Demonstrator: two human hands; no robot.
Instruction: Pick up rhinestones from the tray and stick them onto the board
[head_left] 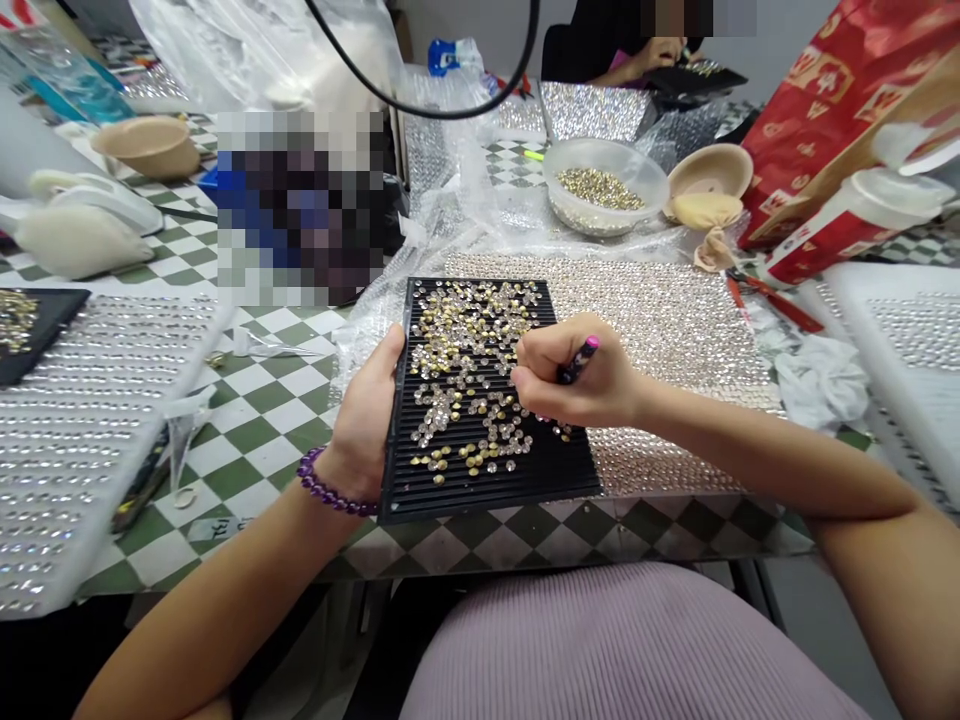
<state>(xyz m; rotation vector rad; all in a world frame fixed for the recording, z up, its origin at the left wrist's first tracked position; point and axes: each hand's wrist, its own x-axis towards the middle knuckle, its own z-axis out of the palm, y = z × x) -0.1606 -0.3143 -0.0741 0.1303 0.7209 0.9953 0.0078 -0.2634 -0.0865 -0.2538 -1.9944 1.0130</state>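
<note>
My left hand [367,425] grips the left edge of a black ridged tray [495,492], its thumb at the near rim and a purple bead bracelet on the wrist. Loose rhinestones [439,410], clear and gold-backed, lie scattered over the ridges. In my right hand [574,375], closed over the tray's right side, is a dark pen-shaped tool [577,362] with a pink end; its tip is hidden behind the fingers. Under and to the right of the tray spreads a sheet covered in rhinestones [660,320].
A clear plastic bowl of rhinestones [604,190] stands behind the sheet, beside a tan bowl [712,170]. A red cup [847,225] and red bag [847,90] are at right. Rhinestone strips [112,400] lie at left. A black cable [442,112] hangs overhead. Another person's hand [660,52] works across the table.
</note>
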